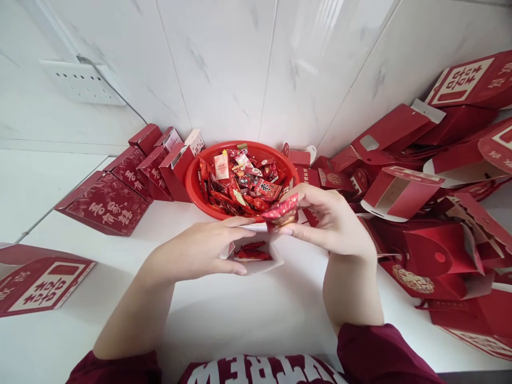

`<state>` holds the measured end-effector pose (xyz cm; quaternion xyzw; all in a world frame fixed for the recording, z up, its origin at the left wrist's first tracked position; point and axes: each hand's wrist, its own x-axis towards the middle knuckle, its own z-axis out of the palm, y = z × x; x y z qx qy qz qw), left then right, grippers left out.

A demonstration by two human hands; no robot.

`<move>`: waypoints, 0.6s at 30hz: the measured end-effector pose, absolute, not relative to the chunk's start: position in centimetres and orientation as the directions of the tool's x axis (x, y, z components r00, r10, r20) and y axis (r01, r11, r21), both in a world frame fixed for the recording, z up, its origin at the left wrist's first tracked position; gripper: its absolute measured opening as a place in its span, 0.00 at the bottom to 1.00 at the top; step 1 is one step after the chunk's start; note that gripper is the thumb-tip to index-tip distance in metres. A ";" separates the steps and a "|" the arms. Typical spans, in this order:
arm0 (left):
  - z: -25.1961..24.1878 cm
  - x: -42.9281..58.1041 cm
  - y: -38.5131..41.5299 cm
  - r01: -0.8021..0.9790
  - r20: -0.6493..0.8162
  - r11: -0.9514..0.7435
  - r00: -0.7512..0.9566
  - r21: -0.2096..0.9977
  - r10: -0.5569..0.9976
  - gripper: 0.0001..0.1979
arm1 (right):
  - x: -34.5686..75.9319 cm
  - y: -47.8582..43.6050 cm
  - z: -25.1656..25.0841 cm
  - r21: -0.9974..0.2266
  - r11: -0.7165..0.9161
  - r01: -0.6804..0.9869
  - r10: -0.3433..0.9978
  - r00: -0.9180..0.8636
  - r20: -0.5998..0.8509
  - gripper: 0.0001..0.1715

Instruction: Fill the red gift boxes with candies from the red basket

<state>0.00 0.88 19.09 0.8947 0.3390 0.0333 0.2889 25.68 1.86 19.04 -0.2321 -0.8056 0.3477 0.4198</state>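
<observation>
Maroon shirt (260,369) lies nearest. Left to right: the left hand (204,246) grips the side of an open box (276,260), probably light, crushable card; above its far right edge, the right hand (328,220) pinches a shiny packet (282,212), likely light, slippery, best taken by its edges.

White countertop (224,314), red basket (192,196) at the back, red boxes (116,192) at left, jumbled red cartons (420,253) at right

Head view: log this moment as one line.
left hand: holds open box | right hand: pinches red packet near box | inside box: red wrapped pieces | behind: red basket
</observation>
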 end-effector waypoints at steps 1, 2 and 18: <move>19.1 0.0 0.8 0.602 -0.143 -0.598 0.758 0.529 0.636 0.33 | 25.7 1.6 19.3 -0.734 0.672 0.095 0.645 -0.561 0.519 0.10; 19.0 0.0 0.7 0.610 -0.148 -0.594 0.753 0.525 0.641 0.32 | 25.8 1.3 19.5 -0.716 0.689 0.112 0.627 -0.588 0.511 0.10; 19.0 0.0 1.6 0.602 -0.167 -0.596 0.764 0.532 0.623 0.28 | 23.7 0.7 18.3 -0.484 0.683 0.548 0.680 -0.719 0.146 0.12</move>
